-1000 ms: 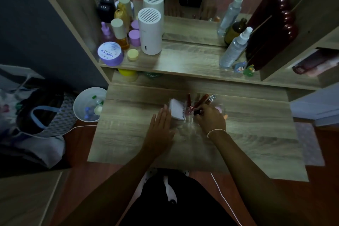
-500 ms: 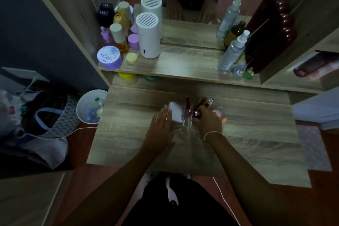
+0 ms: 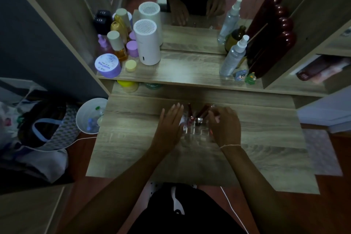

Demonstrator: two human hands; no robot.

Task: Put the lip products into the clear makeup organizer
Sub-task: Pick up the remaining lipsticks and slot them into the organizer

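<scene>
Both hands sit at the middle of the wooden desk [image 3: 266, 138], one on each side of the clear makeup organizer [image 3: 197, 132]. Left hand [image 3: 169, 127] lies flat with its fingers straight and close together, pressed against the organizer's left side and covering most of a small white item there. Right hand [image 3: 226, 127] is loosely curled at the organizer's right side, fingers bent toward its back corner; whether it pinches anything cannot be told in the dim, blurred view. A thin string bracelet [image 3: 230, 145] circles the right wrist.

Several lip products [image 3: 201, 113] already stand in the organizer's rear compartments, between the two hands: dark red tubes, one upright and others leaning right. The front compartments look bare.

On the shelf above the desk stand a white cylindrical device [image 3: 147, 43], a purple jar [image 3: 108, 65], an amber bottle [image 3: 118, 46], and on the right a clear spray bottle [image 3: 234, 56]. A mirror behind them reflects the person's hands. A white bin [image 3: 89, 118] sits on the floor left of the desk.
</scene>
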